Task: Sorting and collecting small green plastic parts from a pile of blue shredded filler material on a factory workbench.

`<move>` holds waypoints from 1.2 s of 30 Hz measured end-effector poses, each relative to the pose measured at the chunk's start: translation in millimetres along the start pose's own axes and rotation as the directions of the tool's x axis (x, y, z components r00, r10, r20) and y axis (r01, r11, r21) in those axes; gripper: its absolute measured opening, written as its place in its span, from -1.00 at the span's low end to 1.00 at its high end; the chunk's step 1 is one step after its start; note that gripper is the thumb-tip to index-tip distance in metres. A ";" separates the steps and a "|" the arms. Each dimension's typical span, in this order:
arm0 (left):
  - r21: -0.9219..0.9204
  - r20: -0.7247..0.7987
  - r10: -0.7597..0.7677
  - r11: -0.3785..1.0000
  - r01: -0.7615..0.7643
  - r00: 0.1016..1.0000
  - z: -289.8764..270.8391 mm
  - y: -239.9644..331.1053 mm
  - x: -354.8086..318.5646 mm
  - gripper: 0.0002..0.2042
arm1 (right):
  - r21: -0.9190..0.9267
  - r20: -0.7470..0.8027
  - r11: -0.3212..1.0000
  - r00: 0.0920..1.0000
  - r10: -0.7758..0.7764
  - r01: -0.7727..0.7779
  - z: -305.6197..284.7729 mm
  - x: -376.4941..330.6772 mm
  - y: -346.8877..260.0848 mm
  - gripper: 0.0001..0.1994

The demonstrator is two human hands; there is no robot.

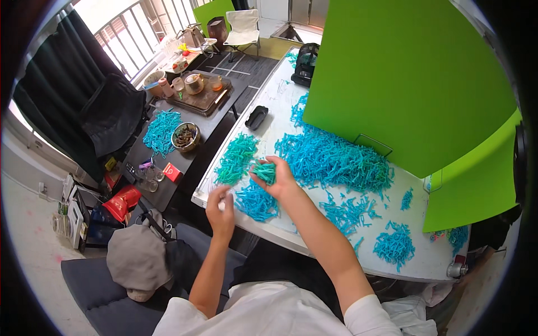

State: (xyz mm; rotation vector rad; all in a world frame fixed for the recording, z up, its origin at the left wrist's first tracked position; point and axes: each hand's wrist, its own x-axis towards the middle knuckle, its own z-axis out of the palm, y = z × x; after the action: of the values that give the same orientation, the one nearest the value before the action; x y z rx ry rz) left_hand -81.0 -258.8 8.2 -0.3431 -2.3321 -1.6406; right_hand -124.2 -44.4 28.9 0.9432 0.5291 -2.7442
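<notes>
My right hand [283, 180] is closed around a bunch of small, thin green pieces [263, 173], held just over the white table. Lower and to the left, my left hand [220, 211] has loosely curled fingers with a gap at the thumb; it is slightly blurred and nothing shows in it. A loose pile of green pieces [236, 158] lies beyond my left hand. Between my hands, close to the table's near edge, sits a smaller blue pile [256, 203]. The large blue-green heap [336, 159] spreads to the right of my right hand. What the pieces are, I cannot tell.
Green panels [403, 78] stand over the table's [302, 227] right side. More blue piles [394, 246] lie near its front edge. A black tray [257, 118] sits at the left edge. The dark side table [210, 131] holds a bowl [186, 136] and tea things. A grey cap [137, 255] is beside me.
</notes>
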 end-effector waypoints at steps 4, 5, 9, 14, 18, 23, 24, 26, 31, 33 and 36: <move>-0.301 -0.004 -0.003 0.954 0.002 1.000 18.3 -23.3 65.1 -0.63 | -0.124 -0.034 0.992 0.999 -0.037 0.033 32.2 39.5 16.4 -0.79; -0.396 0.023 0.013 0.918 -0.003 1.000 21.9 -23.1 78.9 -0.56 | -0.184 -0.135 0.981 0.987 -0.082 0.056 38.6 46.8 19.3 -0.78; -0.203 0.155 0.080 0.978 -0.048 0.985 36.3 -52.1 103.1 -0.29 | -0.376 -0.252 0.924 0.951 -0.178 0.073 51.7 67.5 23.0 -0.73; -0.186 0.161 0.135 0.977 -0.104 0.978 47.0 -55.3 97.7 -0.36 | -0.552 -0.187 0.829 0.956 -0.225 0.087 74.6 66.1 24.3 -0.45; -0.074 0.146 0.187 0.981 -0.177 0.971 40.9 -52.2 99.8 -0.38 | -0.646 -0.125 0.759 0.970 -0.208 0.080 88.6 69.7 29.8 -0.31; 0.066 0.220 0.351 0.926 -0.373 0.910 50.7 -35.3 99.6 -0.42 | -0.553 -0.005 0.831 0.996 -0.087 0.069 70.8 97.7 5.6 -0.23; 0.119 0.252 0.354 0.912 -0.392 0.901 47.1 -38.7 99.5 -0.44 | -0.528 0.014 0.849 1.000 -0.018 0.023 71.4 94.4 3.9 -0.19; 0.197 0.271 0.344 0.894 -0.402 0.899 29.3 -46.2 98.8 -0.45 | -0.551 -0.064 0.834 0.998 -0.007 -0.029 91.8 75.1 10.6 -0.12; 0.327 0.342 0.356 0.823 -0.465 0.870 44.3 -38.6 98.2 -0.56 | -0.297 0.004 0.951 0.996 0.092 -0.087 88.4 82.4 -18.0 -0.12; 0.334 0.323 0.343 0.831 -0.445 0.882 33.8 -46.4 98.2 -0.58 | -0.379 -0.085 0.922 0.995 0.054 -0.082 84.0 62.3 -19.8 -0.14; 0.287 0.282 0.374 0.846 -0.450 0.884 35.0 -32.9 102.1 -0.62 | -0.499 -0.214 0.863 0.976 -0.038 -0.076 67.3 34.5 -46.7 -0.24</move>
State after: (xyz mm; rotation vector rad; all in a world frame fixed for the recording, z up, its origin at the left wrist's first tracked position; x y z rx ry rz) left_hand -190.6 -232.7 3.8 -0.9145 -2.4133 -1.0094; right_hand -202.1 -30.1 69.3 1.0914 1.1984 -2.2963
